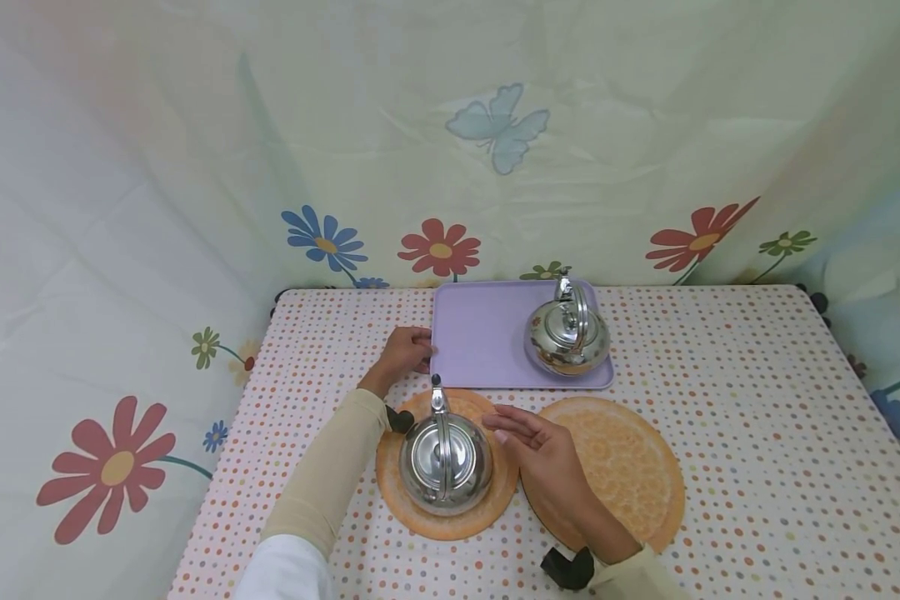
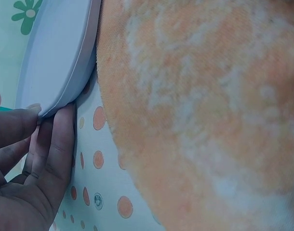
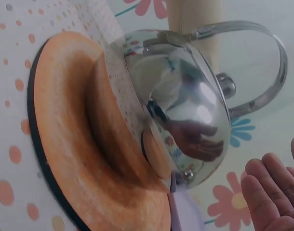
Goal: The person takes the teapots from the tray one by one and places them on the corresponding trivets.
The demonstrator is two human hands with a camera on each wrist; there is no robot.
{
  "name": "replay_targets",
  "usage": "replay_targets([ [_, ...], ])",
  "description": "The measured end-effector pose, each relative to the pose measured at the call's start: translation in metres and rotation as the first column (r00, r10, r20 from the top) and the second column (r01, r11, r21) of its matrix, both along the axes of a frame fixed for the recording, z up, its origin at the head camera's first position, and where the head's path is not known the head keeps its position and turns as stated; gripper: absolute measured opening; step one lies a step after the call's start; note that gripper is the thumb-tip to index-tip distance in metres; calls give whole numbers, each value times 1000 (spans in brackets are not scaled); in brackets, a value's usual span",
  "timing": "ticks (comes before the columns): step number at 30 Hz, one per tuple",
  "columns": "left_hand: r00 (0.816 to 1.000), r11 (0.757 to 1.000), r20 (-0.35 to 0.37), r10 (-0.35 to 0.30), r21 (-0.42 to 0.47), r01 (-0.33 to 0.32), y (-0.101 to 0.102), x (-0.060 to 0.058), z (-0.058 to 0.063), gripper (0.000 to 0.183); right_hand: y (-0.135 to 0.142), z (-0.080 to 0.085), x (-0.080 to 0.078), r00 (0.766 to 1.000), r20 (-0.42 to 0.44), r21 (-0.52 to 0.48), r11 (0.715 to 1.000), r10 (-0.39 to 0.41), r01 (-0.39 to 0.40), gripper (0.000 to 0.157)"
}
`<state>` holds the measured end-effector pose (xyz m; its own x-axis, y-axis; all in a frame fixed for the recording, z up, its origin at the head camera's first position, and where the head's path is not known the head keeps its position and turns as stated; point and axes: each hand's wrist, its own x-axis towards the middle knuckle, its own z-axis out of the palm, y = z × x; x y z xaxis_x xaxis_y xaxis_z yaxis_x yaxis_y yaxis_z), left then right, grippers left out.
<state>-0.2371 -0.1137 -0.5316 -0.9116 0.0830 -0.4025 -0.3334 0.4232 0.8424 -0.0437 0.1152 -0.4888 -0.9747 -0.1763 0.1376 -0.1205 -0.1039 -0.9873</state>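
Two beige sleeves (image 1: 326, 471) reach in over a dotted tablecloth (image 1: 757, 400), with a small black object (image 1: 567, 570) at the right wrist and another at the left. Just past the right sleeve lies the right mat (image 1: 630, 467), round and orange-brown, with the right hand (image 1: 536, 450) over its left part. That hand holds nothing: its fingers reach out loosely, slightly bent, with the thumb apart from them. The right wrist view shows a gap between these fingers and the near kettle (image 1: 446, 462).

Silver and shiny, the near kettle stands upright on the left mat (image 1: 450, 529), its lid on, its handle arched above the lid and its black-tipped spout turned toward the tray. The two mats lie side by side; whether their rims touch, I cannot tell.

Farther out, the left hand (image 1: 407, 354) pinches the lilac tray (image 1: 480, 333) at its near left corner, thumb on top of the rim and fingers against its outside and underside. The far kettle (image 1: 568, 337), also silver, stands upright on the right part of the tray, spout pointing away from the person.

Behind the table hangs a pale curtain (image 1: 607, 167) printed with a blue butterfly (image 1: 499, 127) and red, blue and green flowers.
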Motion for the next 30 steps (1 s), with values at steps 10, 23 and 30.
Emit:
replay_targets([
  [10, 1000, 1000, -11, -8, 3, 8, -1, 0, 0, 43, 11, 0, -7, 995, -24, 56, 994, -94, 95, 33],
  [23, 1000, 1000, -16, -12, 3, 12, 0, 1, 0, 44, 19, 1, -13, 990, 1, 45, 989, -140, 140, 30],
  [30, 1000, 1000, -14, -5, -10, 5, 0, 0, -2, 43, 26, 3, -19, 985, -28, 61, 983, -172, 173, 29],
])
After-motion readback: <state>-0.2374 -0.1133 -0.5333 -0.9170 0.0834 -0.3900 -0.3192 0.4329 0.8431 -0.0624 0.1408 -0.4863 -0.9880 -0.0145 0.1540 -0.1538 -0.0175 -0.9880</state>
